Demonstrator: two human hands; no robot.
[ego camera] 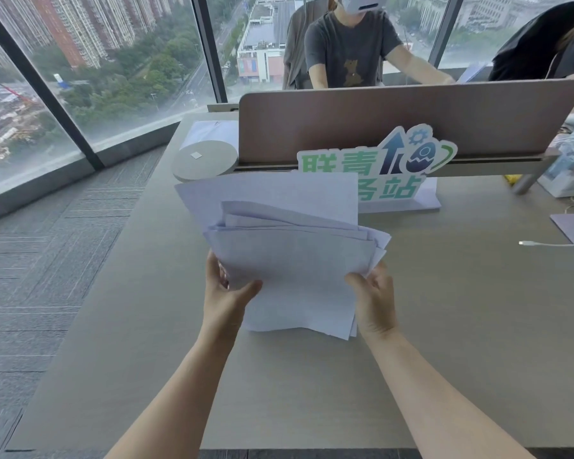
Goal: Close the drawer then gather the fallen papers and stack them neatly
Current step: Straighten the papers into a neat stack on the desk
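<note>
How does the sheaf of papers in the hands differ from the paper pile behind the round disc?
The sheaf of papers is held above the desk by the left hand and right hand, with edges splayed and uneven. The paper pile lies flat and untouched on the desk, edges aligned, partly hidden by the round disc. Both are white sheets.

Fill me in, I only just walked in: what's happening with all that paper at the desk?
A person holds a loose bundle of white papers over the desk, left hand on one side, right hand on the other. The sheets are uneven, corners sticking out at different angles, so they are gathered but not yet squared into a neat stack. No drawer is in view. A green sign stands behind the papers.
</note>
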